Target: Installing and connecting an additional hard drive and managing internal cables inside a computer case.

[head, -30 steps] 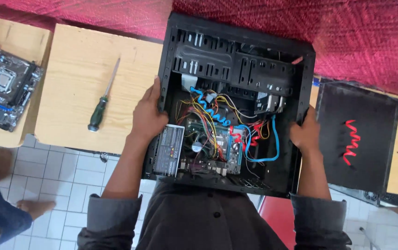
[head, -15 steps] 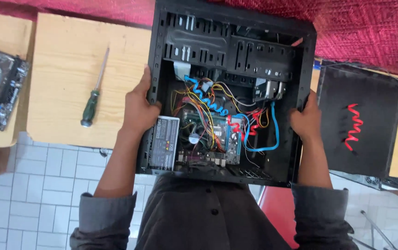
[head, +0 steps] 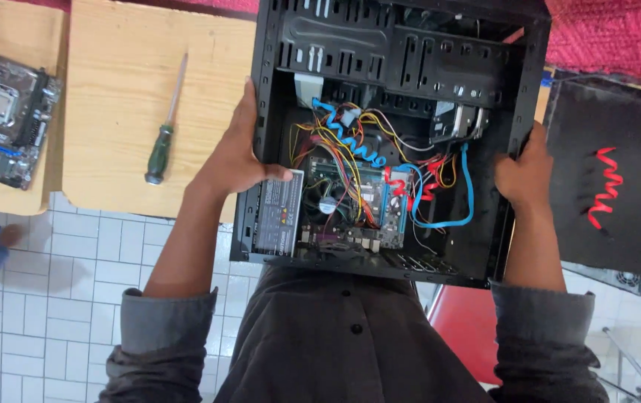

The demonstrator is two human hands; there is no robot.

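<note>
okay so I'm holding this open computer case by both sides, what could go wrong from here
The open computer case is carried only by your left hand and right hand on its side walls, partly off the wooden table, so a slip could drop it onto the tiled floor. Loose coloured cables inside could snag or pull off connectors if it tilts. The screwdriver lies near the table edge and could get knocked off.

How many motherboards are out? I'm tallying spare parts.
2: a loose motherboard on the far-left wooden table, and an installed board inside the open black case. Cables may hide more.
</note>
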